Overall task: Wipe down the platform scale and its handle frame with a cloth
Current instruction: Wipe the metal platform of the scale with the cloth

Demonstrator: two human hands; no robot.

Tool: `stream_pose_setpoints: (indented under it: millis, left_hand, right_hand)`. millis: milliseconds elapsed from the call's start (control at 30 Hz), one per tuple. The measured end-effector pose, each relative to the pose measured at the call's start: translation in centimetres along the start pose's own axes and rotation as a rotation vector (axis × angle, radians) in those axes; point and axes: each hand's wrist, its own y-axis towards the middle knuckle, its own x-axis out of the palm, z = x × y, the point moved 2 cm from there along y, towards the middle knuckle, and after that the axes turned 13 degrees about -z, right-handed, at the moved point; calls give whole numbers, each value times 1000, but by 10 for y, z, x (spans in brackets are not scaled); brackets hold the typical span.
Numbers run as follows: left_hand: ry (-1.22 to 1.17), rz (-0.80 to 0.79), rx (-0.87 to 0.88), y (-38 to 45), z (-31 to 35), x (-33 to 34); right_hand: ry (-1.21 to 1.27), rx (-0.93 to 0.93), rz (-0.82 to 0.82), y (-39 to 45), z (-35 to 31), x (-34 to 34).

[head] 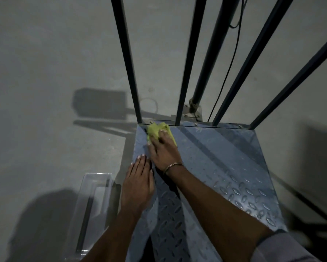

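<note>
Wiping of the blue-grey diamond-plate scale platform (225, 167) was under way: the right hand (163, 150) pressed a crumpled yellow-green cloth (155, 130) into its far left corner, fingers curled over it, while the left hand (137, 184) lay flat, fingers together. Dark upright frame bars (184, 72) likely came next.

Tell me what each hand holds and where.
The right hand presses a bunched yellow-green cloth from above, fingers over its near part. The left hand holds nothing; it rests flat on the scale platform.
</note>
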Motion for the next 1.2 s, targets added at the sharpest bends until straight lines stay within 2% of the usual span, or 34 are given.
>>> stream_pose_setpoints:
  millis: [67, 100, 167, 200, 300, 367, 433, 533, 567, 667, 733, 800, 900, 967, 1033, 1133, 1200]
  left_hand:
    - [-9, -8, -9, 0, 0, -2]
    - [-10, -14, -13, -1, 0, -3]
    - [-16, -21, -19, -1, 2, -3]
    - [-22, -21, -21, -1, 2, -3]
    - [-28, 1, -8, 0, -1, -1]
    - [-21, 20, 4, 1, -1, 1]
    - [-19, 37, 22, 2, 1, 2]
    - [-11, 55, 34, 0, -3, 7]
    - [-4, 68, 37, 0, -4, 9]
    - [38, 66, 1, -3, 11, 8]
    - [69, 65, -17, -2, 36, 8]
    - [58, 21, 30, 1, 64, 12]
    - [79, -16, 68, 7, 80, 19]
    - [96, -20, 66, 8, 80, 18]
    - [132, -27, 64, 7, 77, 20]
    - [108, -29, 58, 8, 77, 19]
    - [97, -13, 51, 8, 77, 19]
  right_hand:
    - [-93, -102, -55, -4, 3, -3]
    - [-155, -187, -44, -7, 8, -9]
    - [-145, -241, 3, -11, 33, -15]
    - [-98, -190, 15, -14, 43, -21]
    - [-40, 131, 58, -26, 46, -19]
    - [-23, 219, 68, -27, 28, -14]
    - [-43, 121, -30, -23, 22, -10]
    - [-100, -61, -143, -25, 47, -26]
    - [-86, -25, -143, -30, 60, -35]
    - [-47, 340, -4, -48, 94, -53]
    - [-75, 501, 7, -49, 92, -54]
    - [-67, 448, -41, -42, 78, -51]
    - [-174, 109, -148, -36, 77, -44]
    - [-172, -6, -137, -39, 92, -48]
    - [-118, 129, -30, -44, 110, -56]
    - [-81, 523, 127, -51, 121, -65]
    - [-69, 552, 80, -47, 115, -62]
